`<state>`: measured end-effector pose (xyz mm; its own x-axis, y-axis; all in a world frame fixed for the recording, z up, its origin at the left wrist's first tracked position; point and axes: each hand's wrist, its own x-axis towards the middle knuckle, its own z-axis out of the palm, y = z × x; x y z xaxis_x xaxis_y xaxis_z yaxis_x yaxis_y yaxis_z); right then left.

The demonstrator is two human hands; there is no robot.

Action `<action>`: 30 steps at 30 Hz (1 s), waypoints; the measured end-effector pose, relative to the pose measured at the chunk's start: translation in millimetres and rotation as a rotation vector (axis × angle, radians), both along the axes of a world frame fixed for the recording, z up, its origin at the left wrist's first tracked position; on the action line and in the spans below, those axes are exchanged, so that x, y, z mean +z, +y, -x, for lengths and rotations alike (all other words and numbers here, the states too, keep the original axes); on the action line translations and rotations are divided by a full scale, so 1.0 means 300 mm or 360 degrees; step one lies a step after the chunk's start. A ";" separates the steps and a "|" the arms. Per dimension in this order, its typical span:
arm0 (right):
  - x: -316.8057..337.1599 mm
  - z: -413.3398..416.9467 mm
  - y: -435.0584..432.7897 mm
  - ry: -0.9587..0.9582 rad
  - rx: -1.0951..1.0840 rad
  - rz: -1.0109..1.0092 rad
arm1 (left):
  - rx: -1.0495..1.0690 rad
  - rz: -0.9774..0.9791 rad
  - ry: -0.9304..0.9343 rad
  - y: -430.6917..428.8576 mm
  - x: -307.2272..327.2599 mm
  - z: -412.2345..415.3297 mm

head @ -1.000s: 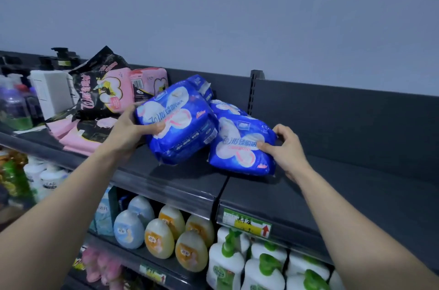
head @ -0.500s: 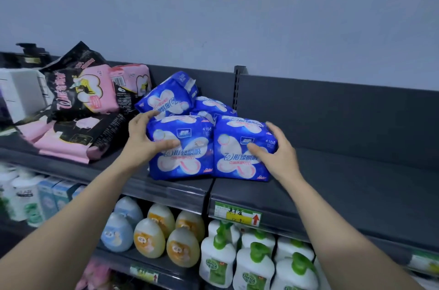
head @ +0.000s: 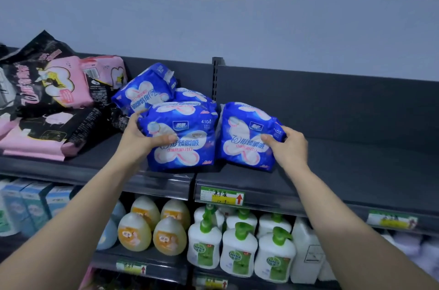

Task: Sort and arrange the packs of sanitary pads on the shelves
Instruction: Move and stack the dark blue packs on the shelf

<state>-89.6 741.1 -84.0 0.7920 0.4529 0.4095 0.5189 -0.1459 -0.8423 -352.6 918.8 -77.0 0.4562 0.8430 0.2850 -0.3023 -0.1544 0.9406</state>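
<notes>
Down low I see white plastic soap bottles with green pump tops [head: 238, 255], standing close together. Just left of them are round yellow plastic bottles with orange labels [head: 169, 235], then a pale blue round bottle [head: 107, 235]. Farther left stand light blue and white card boxes [head: 35, 204]. A plain white plastic jug [head: 306, 249] stands right of the soap. A green and yellow paper price tag with a red arrow [head: 222, 195] hangs above. A flat grey wall [head: 237, 4] is up top.

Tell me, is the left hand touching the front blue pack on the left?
Touching. The head view shows the left hand gripping the left blue pack, thumb pressed across its front.
</notes>
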 end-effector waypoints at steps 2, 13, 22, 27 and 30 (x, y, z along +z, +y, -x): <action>0.011 -0.020 -0.062 -0.0005 -0.0092 -0.0040 | -0.0161 -0.0021 -0.0014 -0.029 0.018 -0.041; 0.116 -0.177 -0.589 -0.0070 -0.0603 -0.0112 | -0.0818 -0.0001 -0.0087 -0.376 0.084 -0.402; 0.118 -0.287 -1.186 -0.0023 -0.1012 -0.0081 | -0.1302 -0.0028 -0.0023 -0.845 0.097 -0.711; 0.102 -0.320 -1.555 0.0014 -0.1210 -0.0005 | -0.1545 0.0012 0.0028 -1.182 0.064 -0.865; 0.098 -0.335 -1.777 0.0044 -0.1315 0.0021 | -0.1668 0.0034 0.0049 -1.382 0.050 -0.947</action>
